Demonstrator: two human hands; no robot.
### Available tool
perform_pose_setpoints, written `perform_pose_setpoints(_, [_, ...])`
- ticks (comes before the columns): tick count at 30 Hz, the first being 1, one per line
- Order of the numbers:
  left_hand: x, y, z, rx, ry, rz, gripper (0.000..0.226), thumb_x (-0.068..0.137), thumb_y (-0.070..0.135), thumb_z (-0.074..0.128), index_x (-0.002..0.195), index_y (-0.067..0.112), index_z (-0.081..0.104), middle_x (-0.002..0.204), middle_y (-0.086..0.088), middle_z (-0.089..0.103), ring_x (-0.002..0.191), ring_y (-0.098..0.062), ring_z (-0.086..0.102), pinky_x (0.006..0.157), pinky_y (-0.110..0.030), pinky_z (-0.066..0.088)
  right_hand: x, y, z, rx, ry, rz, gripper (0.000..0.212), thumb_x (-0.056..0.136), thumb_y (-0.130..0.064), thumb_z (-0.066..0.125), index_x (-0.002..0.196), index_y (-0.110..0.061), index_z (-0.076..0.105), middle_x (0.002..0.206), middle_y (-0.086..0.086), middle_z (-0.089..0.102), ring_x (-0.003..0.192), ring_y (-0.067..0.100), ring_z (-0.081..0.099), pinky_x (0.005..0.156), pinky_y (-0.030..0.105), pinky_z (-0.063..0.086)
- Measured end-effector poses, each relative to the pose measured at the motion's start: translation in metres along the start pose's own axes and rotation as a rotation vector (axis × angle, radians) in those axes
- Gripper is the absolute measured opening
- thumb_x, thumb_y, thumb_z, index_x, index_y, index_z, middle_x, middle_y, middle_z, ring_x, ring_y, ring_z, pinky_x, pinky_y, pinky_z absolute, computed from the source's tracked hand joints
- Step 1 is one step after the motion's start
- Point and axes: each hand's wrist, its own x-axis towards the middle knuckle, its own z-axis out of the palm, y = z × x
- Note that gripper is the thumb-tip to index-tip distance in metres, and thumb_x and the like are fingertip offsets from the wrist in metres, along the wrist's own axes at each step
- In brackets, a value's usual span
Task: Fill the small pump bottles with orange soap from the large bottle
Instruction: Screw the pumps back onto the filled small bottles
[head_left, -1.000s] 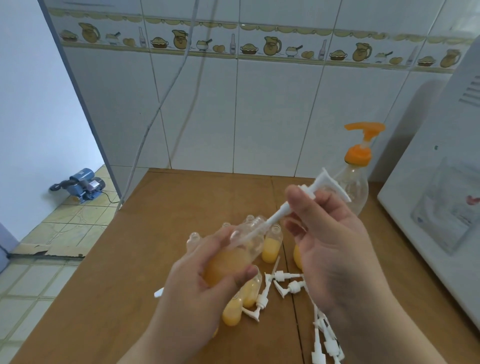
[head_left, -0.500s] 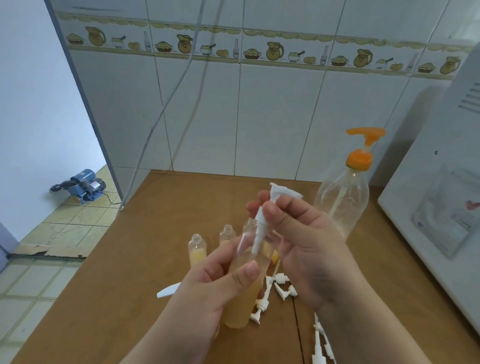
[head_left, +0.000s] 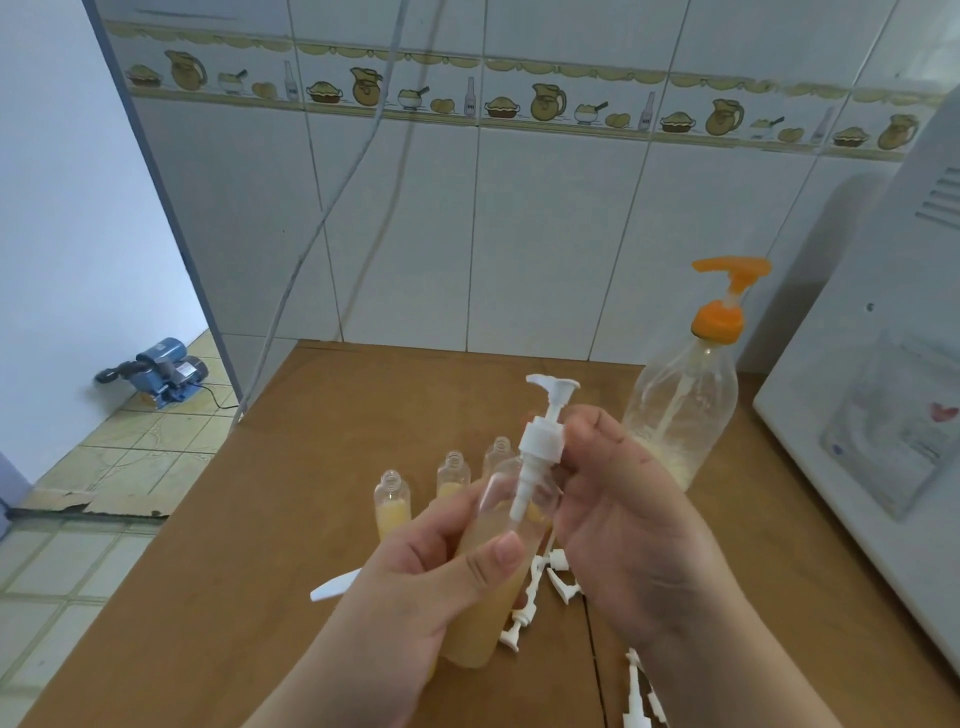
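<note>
My left hand (head_left: 436, 577) grips a small clear bottle (head_left: 498, 566) partly filled with orange soap, held upright above the table. My right hand (head_left: 618, 514) pinches a white pump top (head_left: 543, 441) whose tube reaches down into that bottle's neck; the collar sits just above the mouth. The large clear bottle (head_left: 680, 410) with an orange pump stands at the back right, nearly drained. Three small open bottles (head_left: 392, 501) with soap in them stand behind my hands.
The brown wooden table (head_left: 311, 467) meets a tiled wall at the back. Several loose white pump tops (head_left: 558, 577) lie under and to the right of my hands. A white appliance (head_left: 883, 415) fills the right side. A blue pump motor (head_left: 161, 371) sits on the floor at left.
The bottle went from tilted to upright in my left hand. My right hand swung the pump top vertical and lowered its tube further into the bottle.
</note>
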Motion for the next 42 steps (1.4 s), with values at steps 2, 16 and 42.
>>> perform_pose_setpoints(2, [0.001,-0.001,0.0,0.008,-0.003,-0.002,0.071,0.039,0.05,0.09,0.106,0.038,0.072,0.092,0.001,0.073,0.078,-0.012,0.067,0.07,-0.022,0.052,0.0,0.0,0.001,0.038,0.057,0.006,0.018,0.074,-0.022,0.073,0.084,-0.013,0.06,0.088,0.008,0.07,0.075,0.021,0.06,0.072,0.037,0.044])
perform_pose_setpoints(16, [-0.001,-0.002,0.003,0.04,-0.033,-0.028,0.07,0.034,0.054,0.09,0.1,0.041,0.072,0.1,-0.003,0.074,0.08,-0.012,0.068,0.071,-0.021,0.053,0.0,-0.016,-0.003,-0.252,0.028,-0.033,0.041,0.047,-0.032,0.088,0.085,-0.021,0.076,0.076,0.0,0.065,0.076,0.013,0.064,0.071,0.022,0.054])
perform_pose_setpoints(42, [0.002,-0.003,-0.004,0.222,0.034,0.015,0.049,0.049,0.044,0.079,0.098,0.042,0.073,0.086,0.003,0.073,0.077,-0.012,0.067,0.067,-0.018,0.051,-0.013,-0.019,-0.005,-0.467,0.027,-0.084,0.026,0.066,-0.019,0.069,0.092,-0.012,0.073,0.089,0.008,0.074,0.088,0.017,0.07,0.07,0.02,0.054])
